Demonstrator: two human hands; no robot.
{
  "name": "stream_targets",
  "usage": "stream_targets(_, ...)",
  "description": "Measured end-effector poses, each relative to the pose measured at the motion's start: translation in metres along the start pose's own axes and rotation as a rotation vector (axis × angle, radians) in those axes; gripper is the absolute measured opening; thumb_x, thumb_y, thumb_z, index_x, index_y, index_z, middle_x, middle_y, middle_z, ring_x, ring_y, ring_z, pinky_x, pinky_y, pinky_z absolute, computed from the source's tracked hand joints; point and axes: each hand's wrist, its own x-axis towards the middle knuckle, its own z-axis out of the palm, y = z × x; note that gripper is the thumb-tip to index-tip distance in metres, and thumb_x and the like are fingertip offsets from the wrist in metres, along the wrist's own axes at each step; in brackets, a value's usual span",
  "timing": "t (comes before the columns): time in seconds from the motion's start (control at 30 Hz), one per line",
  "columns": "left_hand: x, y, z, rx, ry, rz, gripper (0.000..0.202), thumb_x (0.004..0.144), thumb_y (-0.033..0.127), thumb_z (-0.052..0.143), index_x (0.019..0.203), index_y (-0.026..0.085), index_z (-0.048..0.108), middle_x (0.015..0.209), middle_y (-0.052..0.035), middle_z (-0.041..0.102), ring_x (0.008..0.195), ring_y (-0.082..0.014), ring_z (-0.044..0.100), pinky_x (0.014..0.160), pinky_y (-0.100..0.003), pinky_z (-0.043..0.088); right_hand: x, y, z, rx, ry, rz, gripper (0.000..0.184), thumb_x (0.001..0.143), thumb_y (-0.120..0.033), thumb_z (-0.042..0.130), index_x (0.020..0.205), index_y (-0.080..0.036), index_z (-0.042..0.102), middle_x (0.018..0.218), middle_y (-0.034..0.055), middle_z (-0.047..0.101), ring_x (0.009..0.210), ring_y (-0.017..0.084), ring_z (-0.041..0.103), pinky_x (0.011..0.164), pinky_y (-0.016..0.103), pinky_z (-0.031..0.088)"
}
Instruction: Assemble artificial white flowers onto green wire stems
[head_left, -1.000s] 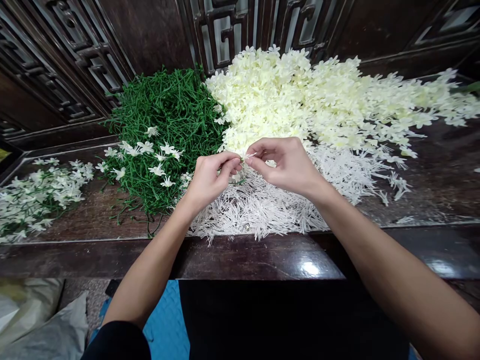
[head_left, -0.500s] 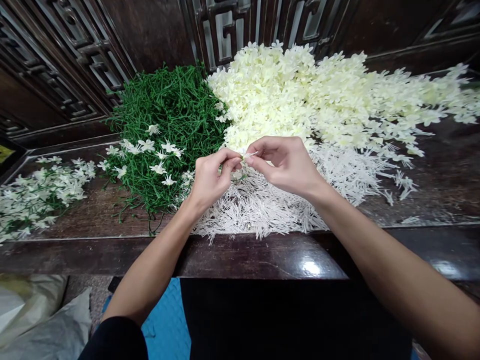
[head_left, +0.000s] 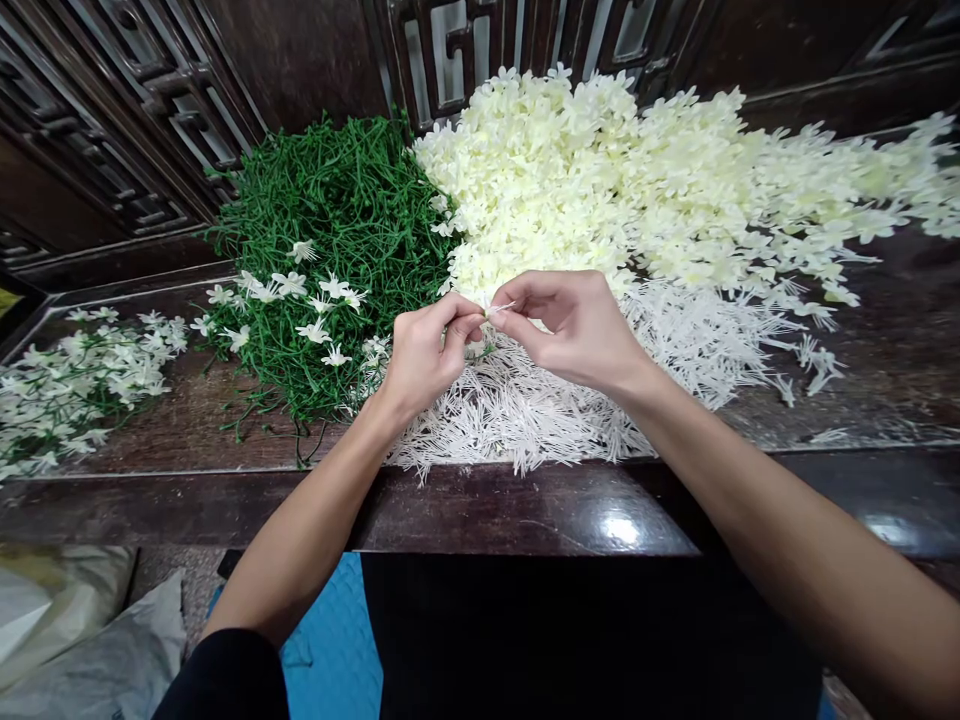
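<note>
We sit or stand at a long, dark wooden top point(head_left: 525, 507), brown and shiny along its front edge. Behind it is a dark wooden panel point(head_left: 304, 60) with cut-out shapes. On the top we have a big heap of pale yellow flowers point(head_left: 622, 180). Next to it, on the left, is a heap of green stems point(head_left: 330, 210), with some white flowers lying on it. In front of the yellow heap is a pile of thin white threads point(head_left: 532, 420). Down low on the left are some pale bags point(head_left: 82, 640). Far left on the top is a bunch of white flowers with green stems point(head_left: 97, 370).

Our left hand point(head_left: 431, 350) and our right hand point(head_left: 574, 325) meet over the threads. On each, the thumb and pointing finger are closed in a pinch. Between their tips we hold one little white piece point(head_left: 501, 308). It is so small that we can't tell its full shape.
</note>
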Motion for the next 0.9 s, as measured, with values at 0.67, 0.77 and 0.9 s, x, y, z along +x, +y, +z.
stream_targets(0.67,0.014,0.004,-0.009,-0.504,-0.077,-0.475,0.011,0.099,0.032,0.046,0.097,0.022,0.048,0.084,-0.0046,0.069,0.061,-0.0099,0.067,0.052,-0.022,0.054,0.012,0.005,-0.033,-0.332,0.149,0.170,0.007,0.083,-0.025,0.072,0.084,-0.018,0.073,0.081,0.0084,0.070,0.073,0.022,0.066,0.066,0.041,0.056)
stream_targets(0.77,0.015,0.003,-0.010,-0.562,-0.099,-0.530,0.012,0.099,0.034,0.048,0.100,0.023,0.043,0.081,-0.0028,0.069,0.060,-0.0101,0.067,0.049,-0.021,0.053,0.009,0.017,-0.030,-0.566,-0.031,0.142,0.004,0.079,-0.017,0.071,0.083,-0.018,0.073,0.081,0.0090,0.071,0.070,0.022,0.064,0.064,0.045,0.056)
stream_targets(0.9,0.016,0.003,-0.010,-0.624,-0.083,-0.588,0.013,0.094,0.024,0.056,0.097,0.022,0.044,0.077,-0.0022,0.068,0.060,-0.0090,0.066,0.055,-0.022,0.056,0.006,0.027,-0.027,-0.610,-0.079,0.190,0.008,0.074,-0.016,0.077,0.082,-0.016,0.074,0.081,0.0100,0.071,0.068,0.022,0.064,0.064,0.047,0.056)
